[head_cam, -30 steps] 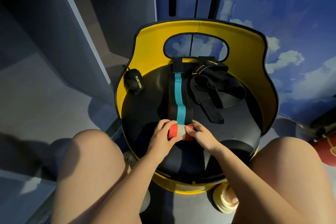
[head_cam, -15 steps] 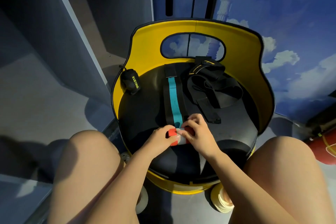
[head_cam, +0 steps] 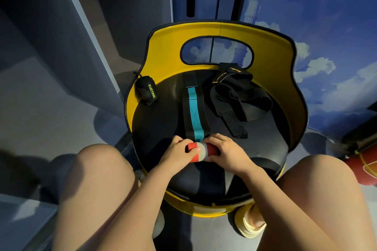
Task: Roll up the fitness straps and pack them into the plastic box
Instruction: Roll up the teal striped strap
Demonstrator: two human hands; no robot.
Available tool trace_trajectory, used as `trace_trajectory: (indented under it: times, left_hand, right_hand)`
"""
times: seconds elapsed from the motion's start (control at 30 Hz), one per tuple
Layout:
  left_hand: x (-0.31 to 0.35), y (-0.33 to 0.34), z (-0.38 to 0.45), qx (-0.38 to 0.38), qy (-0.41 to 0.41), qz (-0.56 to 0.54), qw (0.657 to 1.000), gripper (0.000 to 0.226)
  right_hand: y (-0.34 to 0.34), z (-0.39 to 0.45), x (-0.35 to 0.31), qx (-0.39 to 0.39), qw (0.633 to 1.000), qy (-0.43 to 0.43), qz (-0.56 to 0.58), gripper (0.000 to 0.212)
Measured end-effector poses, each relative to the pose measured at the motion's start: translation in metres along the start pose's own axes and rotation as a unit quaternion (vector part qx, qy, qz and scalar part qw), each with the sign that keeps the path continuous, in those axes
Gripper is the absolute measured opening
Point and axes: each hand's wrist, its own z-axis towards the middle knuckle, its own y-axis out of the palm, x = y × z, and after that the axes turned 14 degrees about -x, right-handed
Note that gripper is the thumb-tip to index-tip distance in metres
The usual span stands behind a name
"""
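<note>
Head-worn view, steeply down, close over chair (head_cam: 224, 32)

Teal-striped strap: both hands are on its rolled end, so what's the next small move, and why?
Probably roll one more turn away from the body. The left hand and right hand hold the red and grey roll, but a long run of the teal-striped strap lies flat on the black seat, unrolled.

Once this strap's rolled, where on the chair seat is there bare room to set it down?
Bare seat lies between the small black pouch and the teal-striped strap; more near the right edge, below the tangled black straps. The back right is crowded.
</note>
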Motion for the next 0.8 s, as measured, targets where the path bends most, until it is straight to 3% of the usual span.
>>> trace_trajectory:
  times: [0.1, 0.27, 0.4, 0.6, 0.8]
  left_hand:
    - [-0.001, 0.001, -0.002, 0.073, 0.050, 0.049, 0.995, 0.037]
    - [-0.003, -0.001, -0.004, 0.119, 0.081, 0.128, 0.981, 0.051]
    - [-0.003, 0.000, -0.006, 0.040, 0.108, 0.142, 0.983, 0.063]
    - [0.000, -0.006, -0.006, 0.002, 0.085, 0.127, 0.988, 0.061]
    - [0.002, -0.017, -0.002, -0.050, 0.062, 0.093, 0.993, 0.061]
  right_hand:
    - [-0.003, 0.004, 0.002, -0.019, 1.000, 0.010, 0.023, 0.059]
    - [-0.009, 0.010, 0.002, -0.044, 0.997, 0.009, 0.064, 0.054]
    - [-0.013, 0.011, -0.002, -0.069, 0.991, 0.022, 0.113, 0.050]
    - [-0.013, 0.012, -0.005, -0.060, 0.983, 0.047, 0.169, 0.039]
    - [-0.003, 0.007, -0.007, 0.027, 0.999, 0.003, 0.042, 0.052]
